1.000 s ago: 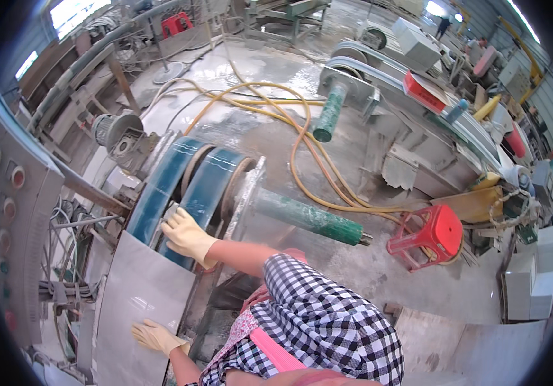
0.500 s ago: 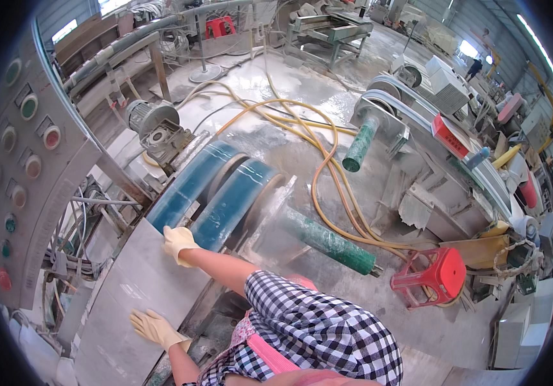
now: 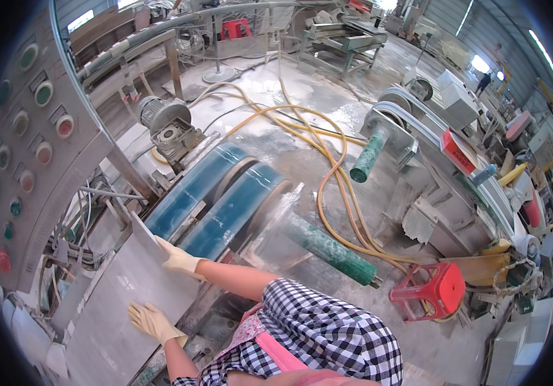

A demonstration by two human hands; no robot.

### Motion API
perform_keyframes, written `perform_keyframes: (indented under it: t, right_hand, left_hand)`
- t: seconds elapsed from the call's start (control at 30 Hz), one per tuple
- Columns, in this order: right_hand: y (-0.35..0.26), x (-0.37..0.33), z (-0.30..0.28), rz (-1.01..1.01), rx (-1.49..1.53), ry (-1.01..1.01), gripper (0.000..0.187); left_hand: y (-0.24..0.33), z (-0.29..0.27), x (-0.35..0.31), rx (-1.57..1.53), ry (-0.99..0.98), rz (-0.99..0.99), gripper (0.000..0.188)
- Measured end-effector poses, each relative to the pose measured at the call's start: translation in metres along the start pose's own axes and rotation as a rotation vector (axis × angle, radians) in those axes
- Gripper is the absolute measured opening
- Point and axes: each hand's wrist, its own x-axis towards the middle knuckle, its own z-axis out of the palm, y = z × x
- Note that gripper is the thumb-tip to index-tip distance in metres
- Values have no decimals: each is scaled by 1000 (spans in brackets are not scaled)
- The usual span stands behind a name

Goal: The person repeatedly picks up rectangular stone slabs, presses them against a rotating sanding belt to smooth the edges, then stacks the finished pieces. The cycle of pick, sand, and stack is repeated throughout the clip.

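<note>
A wide, thin grey slab (image 3: 112,299) reaches from the lower left to the near end of two blue roller belts (image 3: 233,209). My right hand (image 3: 182,258), in a pale cream rubber glove, grips the slab's far corner beside the belts, its fingertips partly hidden at the edge. That end of the slab stands tilted up. My left hand (image 3: 154,323), gloved alike, rests on the slab's face near its right side, fingers stretched out and holding nothing.
A control panel (image 3: 35,141) with coloured buttons rises at the left. A motor (image 3: 170,122) sits beyond the belts, and a green roller (image 3: 331,249) juts out right of them. Yellow hoses (image 3: 328,186) cross the wet floor toward a red stool (image 3: 427,291).
The slab's far end has come up and back from the belts, with my right hand at its corner. My left hand still lies on the slab. The whole view has shifted slightly.
</note>
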Motion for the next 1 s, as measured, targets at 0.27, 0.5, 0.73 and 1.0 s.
perform_keyframes:
  t: [0.27,0.5,0.73,1.0]
  right_hand:
    - [-47,6,-49,-23,-398,-173,52]
    - [-78,2,-78,-147,-735,-300,56]
    - [-71,2,-83,-104,-677,-304,57]
    - [-40,16,-73,-170,-648,-249,41]
  left_hand:
    - [4,-6,-3,-21,8,-1,52]
    - [-11,7,-2,-169,47,12,55]
    - [34,6,25,-432,39,55,71]
    - [143,-33,58,-116,-204,-88,92]
